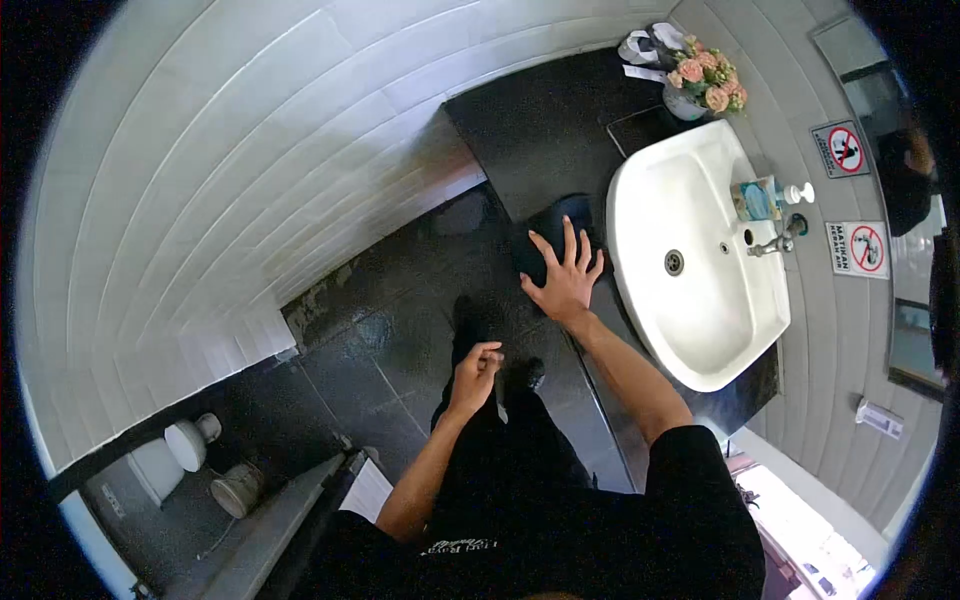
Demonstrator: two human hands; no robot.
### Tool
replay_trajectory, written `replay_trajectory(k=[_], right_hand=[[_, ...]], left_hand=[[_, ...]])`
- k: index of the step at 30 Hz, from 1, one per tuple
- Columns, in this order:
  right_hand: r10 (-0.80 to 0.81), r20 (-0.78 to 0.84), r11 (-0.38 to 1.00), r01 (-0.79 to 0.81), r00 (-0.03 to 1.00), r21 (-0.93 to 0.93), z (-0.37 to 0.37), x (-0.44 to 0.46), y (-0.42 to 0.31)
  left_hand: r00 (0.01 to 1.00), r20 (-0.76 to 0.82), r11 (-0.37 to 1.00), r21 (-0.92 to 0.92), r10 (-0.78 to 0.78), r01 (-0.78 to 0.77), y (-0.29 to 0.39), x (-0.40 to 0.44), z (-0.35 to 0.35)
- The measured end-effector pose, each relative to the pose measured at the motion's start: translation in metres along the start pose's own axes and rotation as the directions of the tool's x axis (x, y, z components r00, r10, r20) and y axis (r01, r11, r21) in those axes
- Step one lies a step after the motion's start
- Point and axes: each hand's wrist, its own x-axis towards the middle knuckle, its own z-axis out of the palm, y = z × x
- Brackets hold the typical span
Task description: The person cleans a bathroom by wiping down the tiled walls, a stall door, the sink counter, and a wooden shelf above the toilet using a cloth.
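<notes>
My right hand (566,283) reaches over the dark countertop (540,130), its fingers spread apart, beside the white sink (640,290). Around and beyond its fingertips is a darker patch (575,212); I cannot tell whether it is a cloth, a shadow or a wet reflection. My left hand (475,380) hangs in front of my body above the floor. Its fingers are curled in, and nothing shows in them. On the sink's back rim are a metal faucet (780,242) and a pump soap bottle (760,198).
A vase of peach flowers (690,98) stands at the counter's far corner. Signs (857,249) and a mirror (915,230) are on the right wall. A toilet (165,460) and a bucket (238,490) are at lower left. The dark floor tiles (370,350) look wet.
</notes>
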Motion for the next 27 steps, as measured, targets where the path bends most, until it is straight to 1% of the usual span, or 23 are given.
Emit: replay_trajectory(k=[2, 3, 6, 7, 9, 11, 12, 13, 14, 16, 17, 19, 22, 24, 27], right_hand=[[-0.066, -0.001, 0.997, 0.066, 0.998, -0.046, 0.009, 0.038, -0.015], [-0.097, -0.005, 0.993, 0.096, 0.995, -0.063, 0.014, 0.059, -0.025], [-0.126, -0.033, 0.986, 0.121, 0.991, -0.117, 0.014, 0.122, -0.057], [-0.118, -0.017, 0.988, 0.115, 0.993, -0.106, 0.014, 0.141, -0.068], [-0.138, -0.055, 0.980, 0.129, 0.989, -0.153, 0.022, 0.174, -0.084], [-0.168, -0.118, 0.971, 0.143, 0.979, -0.191, 0.029, 0.194, -0.091], [-0.165, -0.091, 0.975, 0.149, 0.982, -0.167, 0.030, 0.197, -0.090], [-0.176, -0.122, 0.978, 0.159, 0.977, -0.135, 0.032, 0.195, -0.089], [-0.191, -0.152, 0.979, 0.176, 0.970, -0.108, 0.031, 0.191, -0.087], [-0.200, -0.095, 0.975, 0.189, 0.975, -0.113, 0.023, 0.173, -0.078], [-0.204, -0.058, 0.974, 0.197, 0.977, -0.111, 0.020, 0.153, -0.076], [-0.233, -0.048, 0.970, 0.229, 0.971, -0.076, 0.017, 0.104, -0.057], [-0.237, -0.007, 0.971, 0.236, 0.972, -0.036, 0.009, 0.023, -0.018], [-0.183, 0.023, 0.983, 0.182, 0.983, 0.027, 0.000, -0.041, 0.009], [-0.114, 0.050, 0.993, 0.112, 0.992, 0.033, 0.000, -0.139, 0.049]], left_hand=[[1.000, -0.018, 1.000, -0.016, 0.002, -0.002, -0.030, 0.013, -0.034], [0.997, -0.067, 0.999, -0.012, 0.031, -0.031, -0.034, 0.012, -0.051], [0.988, -0.151, 0.995, -0.103, -0.034, 0.019, -0.045, 0.003, -0.098], [0.988, -0.156, 0.997, -0.080, -0.020, 0.008, -0.050, -0.001, -0.112], [0.987, -0.159, 0.999, -0.030, 0.010, -0.015, -0.059, -0.012, -0.137], [0.992, -0.105, 0.995, -0.068, -0.074, 0.067, -0.059, -0.017, -0.158], [0.990, -0.080, 0.990, -0.092, -0.115, 0.108, -0.060, -0.019, -0.164], [0.971, -0.118, 0.966, -0.181, -0.206, 0.183, -0.066, -0.021, -0.169], [0.976, -0.140, 0.973, -0.181, -0.168, 0.142, -0.075, -0.027, -0.171], [0.978, -0.191, 0.978, -0.204, -0.083, 0.043, -0.090, -0.033, -0.161], [0.975, -0.184, 0.973, -0.215, -0.125, 0.084, -0.088, -0.037, -0.155], [0.964, -0.162, 0.956, -0.240, -0.212, 0.170, -0.085, -0.047, -0.138], [0.986, -0.079, 0.979, -0.158, -0.145, 0.131, -0.088, -0.058, -0.104], [0.982, -0.044, 0.980, -0.085, -0.183, 0.178, -0.082, -0.064, -0.076], [0.976, 0.009, 0.976, 0.003, -0.220, 0.220, -0.057, -0.078, -0.031]])
